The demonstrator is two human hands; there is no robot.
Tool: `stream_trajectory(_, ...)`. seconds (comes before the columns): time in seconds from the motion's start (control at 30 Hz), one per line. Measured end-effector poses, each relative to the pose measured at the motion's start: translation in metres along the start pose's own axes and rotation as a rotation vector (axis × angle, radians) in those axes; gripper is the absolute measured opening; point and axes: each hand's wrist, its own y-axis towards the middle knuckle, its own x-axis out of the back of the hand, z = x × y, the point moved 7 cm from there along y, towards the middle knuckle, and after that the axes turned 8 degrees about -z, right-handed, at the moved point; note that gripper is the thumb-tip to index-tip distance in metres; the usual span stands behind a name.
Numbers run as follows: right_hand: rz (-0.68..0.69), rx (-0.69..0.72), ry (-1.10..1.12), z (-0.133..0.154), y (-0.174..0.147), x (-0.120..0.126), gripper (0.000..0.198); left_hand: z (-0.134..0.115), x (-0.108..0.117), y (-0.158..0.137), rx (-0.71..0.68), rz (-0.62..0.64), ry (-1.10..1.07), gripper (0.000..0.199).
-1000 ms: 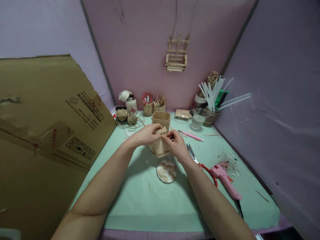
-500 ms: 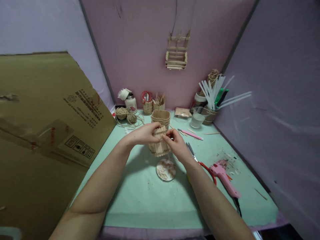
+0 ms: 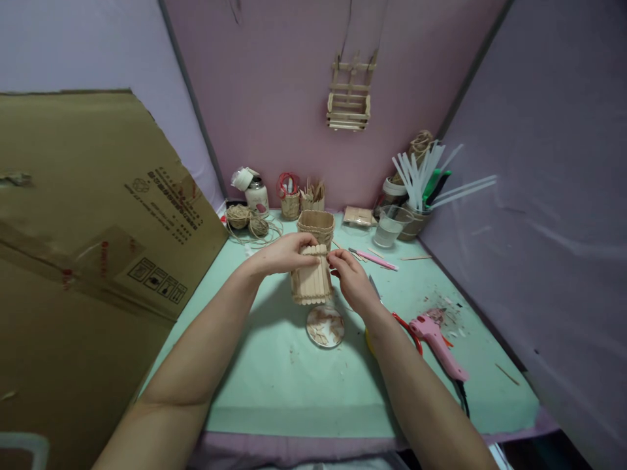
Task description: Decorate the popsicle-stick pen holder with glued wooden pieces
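A craft-stick holder (image 3: 312,284) is held above the table in front of me. Its upright wooden sticks have a twine-like band near the top and another near the bottom. Gripping its upper left side, my left hand (image 3: 287,254) has the thumb across the front and the fingers over the top. At the upper right edge, the fingertips of my right hand (image 3: 349,274) are pinched together against the band; what lies between them is too small to make out. Another wooden container (image 3: 316,222) stands just behind. Below is a round white dish (image 3: 326,326) with small wooden pieces.
To the right lie red-handled scissors (image 3: 409,329), a pink glue gun (image 3: 438,343) and a pink pen-like tool (image 3: 375,259). Twine balls (image 3: 238,217), a plastic cup (image 3: 389,228) and a pot of white sticks (image 3: 416,219) line the back. A cardboard box (image 3: 98,261) stands left.
My right hand has slid from the holder's front to its right edge. The holder's front now shows more fully, while my left hand keeps its grip. The view has shifted slightly.
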Motion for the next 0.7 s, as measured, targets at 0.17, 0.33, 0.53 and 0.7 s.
stream_trajectory(0.17, -0.034, 0.017, -0.021, 0.003, 0.002, 0.009, 0.022, -0.009, 0.003, 0.001, -0.104, -0.056, 0.027, 0.023)
stream_trajectory(0.33, -0.118, 0.076, -0.074, 0.011, 0.002, 0.026, 0.025, -0.023, 0.003, -0.004, -0.22, -0.139, 0.165, 0.018)
stream_trajectory(0.53, -0.132, 0.153, -0.177, 0.033, -0.026, 0.043, 0.022, -0.022, -0.018, -0.022, -0.404, -0.183, 0.466, 0.013)
stream_trajectory(0.7, -0.072, 0.144, -0.311, 0.03, -0.052, 0.052, 0.022, -0.013, -0.037, -0.041, -0.511, -0.206, 0.572, 0.021)
